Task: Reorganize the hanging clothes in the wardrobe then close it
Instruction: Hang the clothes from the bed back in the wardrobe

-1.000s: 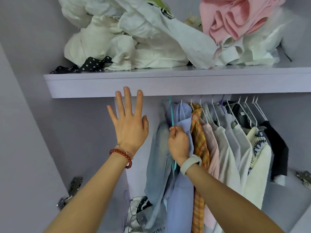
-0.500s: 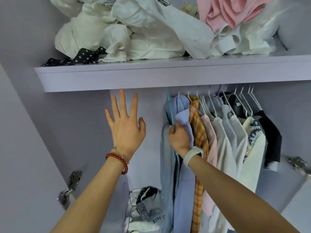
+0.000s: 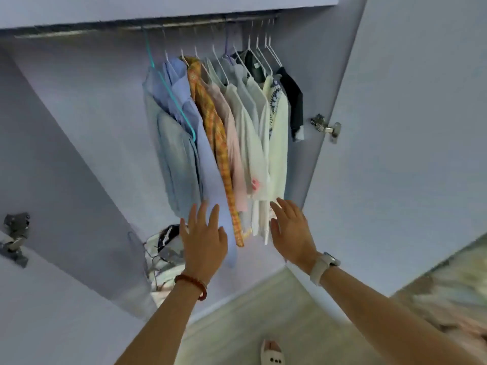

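View into an open wardrobe. The clothes (image 3: 226, 133) hang bunched toward the right half of the rail (image 3: 131, 29), on white hangers and one teal hanger (image 3: 168, 85); the left half of the rail is bare. The left hand (image 3: 204, 242) and right hand (image 3: 292, 230) are both spread flat with fingers straight, holding nothing, level with the hems of the blue shirt (image 3: 210, 175) and the white garments (image 3: 276, 154); whether they touch the cloth cannot be told. The garments look light, soft and limp, so they would probably swing and slip if pulled by the fabric. The better hold is likely the stiff hanger neck just under the rail. Both doors (image 3: 408, 127) stand open.
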A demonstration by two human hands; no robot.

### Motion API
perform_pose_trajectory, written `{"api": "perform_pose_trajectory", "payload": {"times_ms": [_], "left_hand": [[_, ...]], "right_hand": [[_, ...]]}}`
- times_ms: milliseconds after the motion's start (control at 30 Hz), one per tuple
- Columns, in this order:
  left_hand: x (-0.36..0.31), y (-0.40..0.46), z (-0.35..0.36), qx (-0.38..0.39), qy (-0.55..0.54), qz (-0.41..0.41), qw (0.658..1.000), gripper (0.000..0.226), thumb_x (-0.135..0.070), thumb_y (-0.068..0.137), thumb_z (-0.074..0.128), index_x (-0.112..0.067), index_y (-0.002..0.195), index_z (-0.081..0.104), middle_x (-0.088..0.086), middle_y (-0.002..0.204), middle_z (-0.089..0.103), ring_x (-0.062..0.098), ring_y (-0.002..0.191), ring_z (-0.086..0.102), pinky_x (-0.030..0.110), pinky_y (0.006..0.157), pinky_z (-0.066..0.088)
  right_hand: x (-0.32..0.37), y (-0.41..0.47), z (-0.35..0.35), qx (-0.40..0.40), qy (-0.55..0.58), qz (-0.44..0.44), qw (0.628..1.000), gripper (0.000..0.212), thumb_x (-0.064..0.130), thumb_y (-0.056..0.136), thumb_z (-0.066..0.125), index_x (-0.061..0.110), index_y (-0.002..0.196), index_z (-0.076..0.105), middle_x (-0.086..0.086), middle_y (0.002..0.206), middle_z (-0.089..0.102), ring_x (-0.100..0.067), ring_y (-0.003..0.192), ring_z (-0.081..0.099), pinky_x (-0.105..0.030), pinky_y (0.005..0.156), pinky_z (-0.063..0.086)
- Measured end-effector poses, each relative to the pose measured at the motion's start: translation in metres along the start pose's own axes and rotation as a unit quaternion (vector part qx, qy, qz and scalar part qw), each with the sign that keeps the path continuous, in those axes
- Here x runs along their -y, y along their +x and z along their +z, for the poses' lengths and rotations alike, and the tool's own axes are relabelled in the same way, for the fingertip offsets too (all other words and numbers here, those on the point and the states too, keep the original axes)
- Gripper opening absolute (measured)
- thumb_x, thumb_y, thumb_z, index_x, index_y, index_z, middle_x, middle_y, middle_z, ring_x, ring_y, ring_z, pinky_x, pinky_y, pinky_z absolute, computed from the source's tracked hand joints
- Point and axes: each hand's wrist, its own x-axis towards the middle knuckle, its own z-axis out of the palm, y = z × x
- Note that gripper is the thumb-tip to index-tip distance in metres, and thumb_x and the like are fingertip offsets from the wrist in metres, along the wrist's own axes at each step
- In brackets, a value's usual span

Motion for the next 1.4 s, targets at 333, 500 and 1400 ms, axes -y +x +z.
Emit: {"api": "perform_pose_trajectory", "payload": {"times_ms": [333,500,1400], "left_hand": [[-0.171,-0.087,0.081,0.25,-0.124,0.232,0.932,0.045,-0.006,0.08,0.064,-0.002,0.124,0.054,0.021,0.13,0.051,0.038,0.12,0.049,0.05,0.092,0.046],[-0.307,-0.138,0.115,0.335,-0.13,0.392,0.847,0.046,-0.012,0.089,0.051,-0.006,0.134,0.045,0.014,0.142,0.04,0.029,0.132,0.036,0.043,0.104,0.036],[-0.69,-0.412,0.297,0.523,0.144,0.683,0.488,0.061,-0.031,0.097,0.035,-0.033,0.147,0.001,-0.004,0.155,-0.018,0.02,0.141,-0.019,0.047,0.115,0.006]], "right_hand": [[-0.148,-0.221,-0.072,0.06,-0.063,0.374,0.923,0.048,0.028,0.092,0.028,0.011,0.134,0.042,-0.008,0.143,0.037,-0.027,0.133,0.027,-0.038,0.106,0.028],[-0.213,-0.342,-0.13,-0.019,-0.065,0.525,0.848,0.041,0.015,0.092,0.04,0.008,0.132,0.044,-0.01,0.139,0.041,-0.028,0.131,0.03,-0.041,0.105,0.031],[-0.435,-0.802,-0.227,-0.355,0.172,0.894,0.215,0.05,0.022,0.094,0.037,-0.005,0.135,0.031,-0.024,0.138,0.039,-0.038,0.124,0.04,-0.04,0.103,0.033]]}}
